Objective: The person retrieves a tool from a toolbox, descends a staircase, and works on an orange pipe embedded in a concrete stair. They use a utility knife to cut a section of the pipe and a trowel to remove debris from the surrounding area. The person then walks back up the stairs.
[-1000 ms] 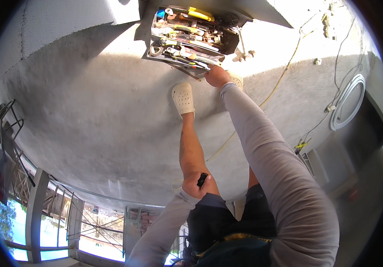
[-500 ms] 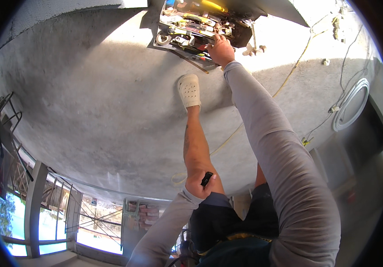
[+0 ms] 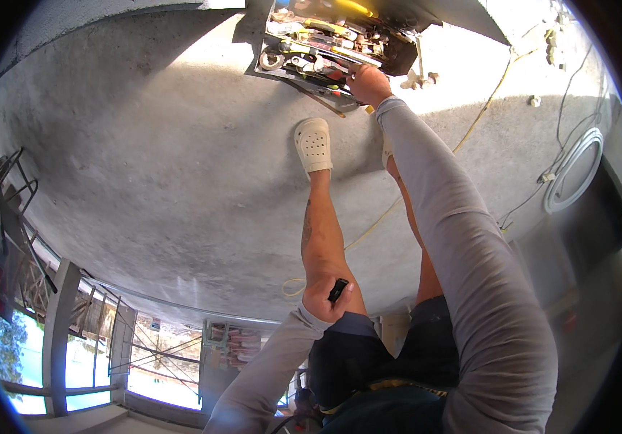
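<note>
My right hand (image 3: 370,84) reaches down to the near right part of an open toolbox (image 3: 259,66) packed with tools. Its fingers are bent in among the tools, and what they touch or grip is hidden. Near them lie long tools, some with red or yellow parts, and a roll of tape (image 3: 271,60) sits in the box's near left corner. By my left knee, my left hand (image 3: 318,299) is closed around a small black block-shaped thing (image 3: 337,290), whose kind I cannot make out.
A thin brown strip (image 3: 318,100) lies on the concrete floor (image 3: 144,166) before the toolbox, near my beige clog (image 3: 314,145). A yellow cord (image 3: 486,108) and a coil of white hose (image 3: 591,170) lie to the right. A metal frame (image 3: 18,181) stands far left.
My right hand has shifted slightly right and nearer along the toolbox, its fingers more bent. My left hand stays by the knee with the black thing. The view has moved slightly, showing more of my right leg.
</note>
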`<state>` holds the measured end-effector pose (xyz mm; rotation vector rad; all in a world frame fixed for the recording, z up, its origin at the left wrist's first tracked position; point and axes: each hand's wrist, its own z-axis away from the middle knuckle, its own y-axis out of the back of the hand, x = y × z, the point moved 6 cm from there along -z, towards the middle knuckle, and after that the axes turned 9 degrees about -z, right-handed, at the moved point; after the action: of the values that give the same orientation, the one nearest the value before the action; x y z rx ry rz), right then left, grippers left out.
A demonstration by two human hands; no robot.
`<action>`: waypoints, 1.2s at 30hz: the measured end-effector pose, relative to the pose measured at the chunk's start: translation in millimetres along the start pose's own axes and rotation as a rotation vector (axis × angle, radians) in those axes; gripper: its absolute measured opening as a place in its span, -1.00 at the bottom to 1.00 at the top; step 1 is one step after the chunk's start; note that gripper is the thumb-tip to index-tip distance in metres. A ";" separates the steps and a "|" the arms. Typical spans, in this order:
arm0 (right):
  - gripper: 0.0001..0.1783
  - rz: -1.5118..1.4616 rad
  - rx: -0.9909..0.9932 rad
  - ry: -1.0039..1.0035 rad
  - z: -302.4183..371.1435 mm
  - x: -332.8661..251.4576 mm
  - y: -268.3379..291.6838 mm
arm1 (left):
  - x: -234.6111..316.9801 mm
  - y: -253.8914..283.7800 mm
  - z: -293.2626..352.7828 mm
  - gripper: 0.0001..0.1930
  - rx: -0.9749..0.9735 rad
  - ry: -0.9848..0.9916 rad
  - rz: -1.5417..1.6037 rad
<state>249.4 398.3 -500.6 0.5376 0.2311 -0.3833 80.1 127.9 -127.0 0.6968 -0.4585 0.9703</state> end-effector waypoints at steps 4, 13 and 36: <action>-0.36 0.028 -0.013 -0.020 12.3 -11.8 -28.4 | 0.0 1.9 -1.1 -0.64 -0.014 0.012 0.006; -0.41 0.234 -0.049 0.007 1.2 -7.2 -22.3 | 1.8 10.3 -4.7 -0.62 0.006 0.008 0.031; -0.65 0.218 -0.002 0.040 30.6 21.3 -56.6 | 0.2 5.2 -4.5 -0.59 -0.022 0.006 0.029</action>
<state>248.8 330.8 -507.2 0.5632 0.2090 -0.1604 75.9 133.2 -128.2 0.6689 -0.4744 0.9926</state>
